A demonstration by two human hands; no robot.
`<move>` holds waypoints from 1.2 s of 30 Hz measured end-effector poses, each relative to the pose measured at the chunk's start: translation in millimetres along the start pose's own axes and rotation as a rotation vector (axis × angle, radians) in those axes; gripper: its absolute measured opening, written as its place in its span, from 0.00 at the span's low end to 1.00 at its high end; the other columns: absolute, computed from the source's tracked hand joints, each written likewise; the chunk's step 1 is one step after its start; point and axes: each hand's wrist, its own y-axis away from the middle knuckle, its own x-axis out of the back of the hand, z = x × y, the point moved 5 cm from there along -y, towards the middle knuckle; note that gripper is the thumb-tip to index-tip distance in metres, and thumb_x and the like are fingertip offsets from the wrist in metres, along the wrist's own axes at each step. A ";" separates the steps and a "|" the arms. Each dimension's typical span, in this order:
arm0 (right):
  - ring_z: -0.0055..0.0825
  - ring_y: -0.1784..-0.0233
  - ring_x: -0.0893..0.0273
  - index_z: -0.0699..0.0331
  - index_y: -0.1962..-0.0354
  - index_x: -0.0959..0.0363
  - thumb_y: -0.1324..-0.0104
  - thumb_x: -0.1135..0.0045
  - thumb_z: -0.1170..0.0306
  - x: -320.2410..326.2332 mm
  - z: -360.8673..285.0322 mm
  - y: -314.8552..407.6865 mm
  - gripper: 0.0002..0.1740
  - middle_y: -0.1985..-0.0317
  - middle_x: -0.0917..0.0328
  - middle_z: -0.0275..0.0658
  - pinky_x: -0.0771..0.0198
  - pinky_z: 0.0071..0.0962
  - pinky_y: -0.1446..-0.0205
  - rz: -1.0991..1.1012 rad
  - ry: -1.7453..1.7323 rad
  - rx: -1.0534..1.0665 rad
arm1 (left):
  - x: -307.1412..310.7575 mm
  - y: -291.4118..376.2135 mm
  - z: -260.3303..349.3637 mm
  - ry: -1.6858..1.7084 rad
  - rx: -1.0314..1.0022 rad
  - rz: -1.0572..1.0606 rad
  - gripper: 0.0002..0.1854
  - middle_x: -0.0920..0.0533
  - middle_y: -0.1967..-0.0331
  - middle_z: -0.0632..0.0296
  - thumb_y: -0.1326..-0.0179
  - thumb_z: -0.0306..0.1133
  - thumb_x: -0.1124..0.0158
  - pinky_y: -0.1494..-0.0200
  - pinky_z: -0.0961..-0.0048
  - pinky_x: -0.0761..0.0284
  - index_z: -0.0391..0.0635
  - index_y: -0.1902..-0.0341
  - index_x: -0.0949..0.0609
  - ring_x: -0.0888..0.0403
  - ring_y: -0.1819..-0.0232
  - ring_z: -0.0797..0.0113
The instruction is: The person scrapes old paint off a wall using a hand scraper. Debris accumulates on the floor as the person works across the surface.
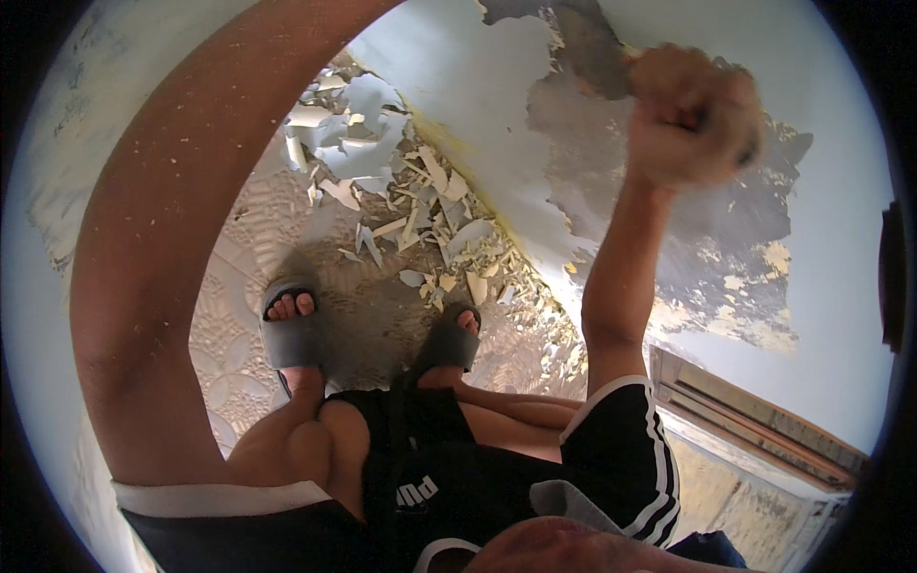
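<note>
My right hand [695,118], blurred, is closed around what looks like a scraper [591,54] with a broad dark blade; its handle is mostly hidden in the fist. The blade lies over the wall, at the upper edge of a bare grey patch [723,208] with ragged borders. Light blue paint [466,86] surrounds that patch. My left arm stretches up along the left side, and its hand is out of view beyond the top edge. Flecks of dust or paint cling to the forearm.
Paint flakes [430,208] lie heaped on the patterned floor tiles [236,286] along the wall's foot. My feet in dark slide sandals [292,344] stand beside them. A wooden frame [759,422] is at the lower right, and a dark object [890,276] at the far right.
</note>
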 end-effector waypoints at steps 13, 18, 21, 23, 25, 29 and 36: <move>0.20 0.75 0.24 0.68 0.68 0.22 0.37 0.34 0.75 22.5 0.5 7.2 0.05 0.77 0.20 0.35 0.28 0.22 0.67 -0.046 0.420 0.151 | 6.2 -3.3 0.8 -0.038 -0.001 -0.073 0.27 0.35 0.25 0.46 0.31 0.25 0.49 0.20 0.59 0.45 0.38 0.28 0.33 0.41 0.22 0.48; 0.22 0.83 0.45 0.67 0.80 0.38 0.24 0.56 0.73 18.8 5.6 -0.5 0.20 0.84 0.38 0.36 0.50 0.29 0.81 -0.078 0.252 0.209 | 6.3 -2.0 5.1 -0.071 0.021 -0.098 0.28 0.36 0.24 0.46 0.31 0.26 0.48 0.19 0.59 0.47 0.37 0.28 0.34 0.42 0.21 0.49; 0.24 0.83 0.44 0.66 0.80 0.38 0.24 0.57 0.73 -14.7 24.5 20.7 0.21 0.84 0.38 0.36 0.48 0.29 0.80 -0.103 0.641 0.296 | 8.7 -6.1 1.5 -0.066 0.006 -0.113 0.29 0.39 0.23 0.46 0.31 0.27 0.48 0.19 0.58 0.48 0.37 0.26 0.36 0.44 0.20 0.49; 0.23 0.82 0.41 0.66 0.79 0.35 0.26 0.54 0.74 -15.0 13.4 19.7 0.18 0.83 0.36 0.36 0.44 0.28 0.78 -0.124 0.498 0.251 | 5.3 4.3 0.6 -0.057 -0.010 -0.136 0.31 0.41 0.22 0.46 0.31 0.27 0.47 0.19 0.58 0.49 0.38 0.25 0.37 0.46 0.20 0.49; 0.21 0.78 0.31 0.66 0.75 0.27 0.33 0.45 0.77 5.9 0.0 12.9 0.10 0.79 0.26 0.37 0.34 0.25 0.71 -0.207 0.377 0.175 | 2.9 4.5 3.1 -0.056 -0.036 -0.135 0.32 0.42 0.21 0.46 0.31 0.27 0.47 0.18 0.58 0.49 0.38 0.24 0.39 0.47 0.19 0.48; 0.22 0.84 0.43 0.64 0.82 0.37 0.26 0.51 0.73 0.9 -5.2 5.2 0.21 0.87 0.40 0.34 0.44 0.28 0.77 -0.130 0.463 0.294 | 0.4 3.8 2.8 -0.059 -0.026 -0.147 0.33 0.44 0.20 0.46 0.32 0.27 0.46 0.18 0.58 0.50 0.38 0.23 0.40 0.49 0.19 0.48; 0.24 0.82 0.39 0.65 0.77 0.36 0.28 0.53 0.72 -20.0 9.5 20.7 0.15 0.84 0.36 0.33 0.38 0.29 0.75 -0.101 0.736 0.413 | 0.4 2.2 0.7 -0.110 -0.025 -0.164 0.34 0.45 0.20 0.46 0.32 0.27 0.46 0.18 0.58 0.51 0.38 0.23 0.41 0.50 0.18 0.48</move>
